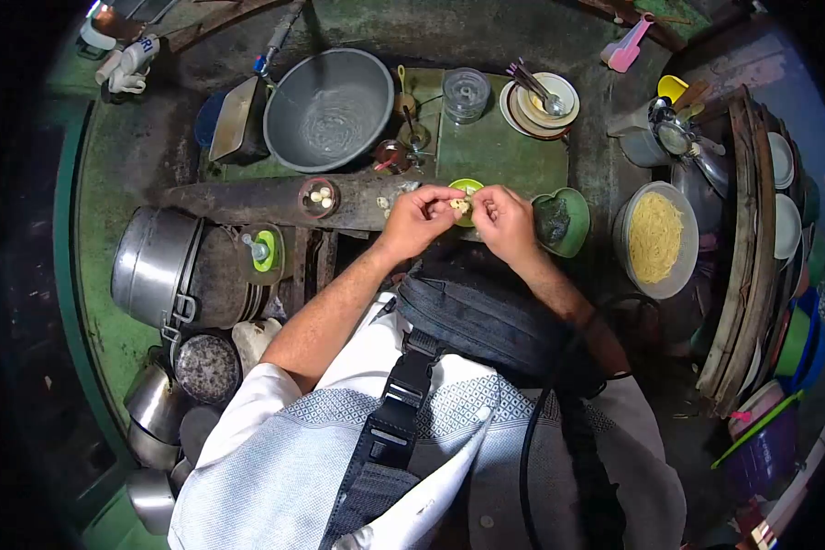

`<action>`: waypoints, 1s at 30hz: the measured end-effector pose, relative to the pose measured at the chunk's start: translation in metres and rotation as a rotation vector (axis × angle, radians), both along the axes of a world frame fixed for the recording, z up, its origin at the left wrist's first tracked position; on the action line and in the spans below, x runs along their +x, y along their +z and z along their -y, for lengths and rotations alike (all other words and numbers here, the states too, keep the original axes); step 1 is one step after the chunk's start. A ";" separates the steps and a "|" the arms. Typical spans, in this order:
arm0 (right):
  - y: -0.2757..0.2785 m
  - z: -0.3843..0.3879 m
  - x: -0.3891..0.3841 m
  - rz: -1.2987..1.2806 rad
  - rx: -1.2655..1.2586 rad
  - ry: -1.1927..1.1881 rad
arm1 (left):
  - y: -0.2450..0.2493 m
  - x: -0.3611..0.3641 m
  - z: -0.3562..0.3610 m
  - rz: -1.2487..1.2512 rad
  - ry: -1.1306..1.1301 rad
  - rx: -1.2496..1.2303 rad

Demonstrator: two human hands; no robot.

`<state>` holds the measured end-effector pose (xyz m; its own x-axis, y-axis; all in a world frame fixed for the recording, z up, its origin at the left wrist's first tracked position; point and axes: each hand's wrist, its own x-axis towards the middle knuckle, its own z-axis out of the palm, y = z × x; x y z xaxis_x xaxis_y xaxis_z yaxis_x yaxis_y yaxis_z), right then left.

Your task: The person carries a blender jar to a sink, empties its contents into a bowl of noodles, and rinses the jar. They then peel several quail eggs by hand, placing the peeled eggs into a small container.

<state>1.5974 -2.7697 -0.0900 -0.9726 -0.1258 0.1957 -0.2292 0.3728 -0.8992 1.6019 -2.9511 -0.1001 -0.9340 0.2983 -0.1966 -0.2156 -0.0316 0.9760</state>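
Above a small lime-green bowl [468, 185], both hands meet around a small speckled quail egg [459, 205]. My left hand [418, 222] pinches it from the left between thumb and fingertips. From the right, the closed fingertips of my right hand [505, 225] press at the same egg; its exact grip is partly hidden. Several pale peeled eggs [321, 196] lie in a small round container to the left. Near my left wrist, small light pieces [385, 203] rest on the wooden plank, too small to name surely.
A big grey basin [387, 99] of water stands behind the plank [247, 203]. Stacked plates with spoons [509, 115] sit further right. Close to my right hand is a green scoop-like dish [578, 225]; beyond it, a bowl of noodles [655, 236]. Metal pots [156, 261] stand at left.
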 end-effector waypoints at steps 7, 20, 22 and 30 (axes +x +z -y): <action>0.011 0.001 0.003 -0.082 -0.059 0.076 | 0.004 -0.001 -0.001 0.048 0.057 -0.006; -0.006 0.001 0.001 -0.117 0.036 0.060 | 0.002 0.002 -0.003 0.058 0.043 0.007; -0.007 0.001 0.001 -0.065 0.015 0.045 | -0.002 0.002 0.000 0.079 0.054 0.034; -0.010 0.005 0.002 0.055 -0.143 -0.029 | 0.002 0.002 -0.006 0.090 0.092 0.048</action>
